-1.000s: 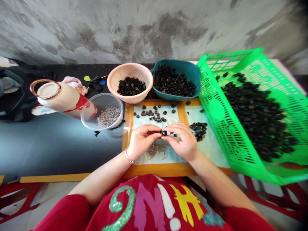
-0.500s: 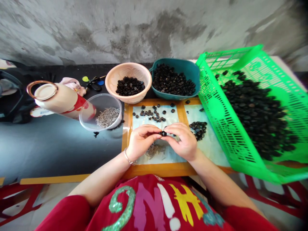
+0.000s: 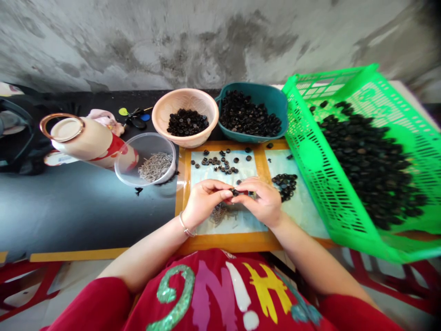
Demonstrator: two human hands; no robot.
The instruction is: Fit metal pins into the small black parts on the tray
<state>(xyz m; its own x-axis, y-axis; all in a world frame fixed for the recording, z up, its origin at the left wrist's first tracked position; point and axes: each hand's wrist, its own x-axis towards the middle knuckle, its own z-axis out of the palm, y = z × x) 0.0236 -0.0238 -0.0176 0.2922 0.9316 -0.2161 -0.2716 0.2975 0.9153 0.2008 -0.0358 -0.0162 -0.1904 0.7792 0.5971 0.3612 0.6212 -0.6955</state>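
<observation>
Over the pale work sheet, my left hand and my right hand meet fingertip to fingertip. Both are closed in a pinch on one small black round piece, mostly covered by the fingers. Partly hidden below my left hand lies a loose pile of thin metal pins. Beyond my fingers, several small black discs with centre holes are scattered on the sheet. A cluster of black ring-like pieces lies to the right of my right hand.
A pink bowl and a teal basin hold black pieces at the back. At left, a clear tub of metal pins stands before a white and red bottle. A large green basket of black pieces fills the right side.
My fingertips have shifted slightly around the small black piece, which shows a little differently between them. Both hands stay in nearly the same place.
</observation>
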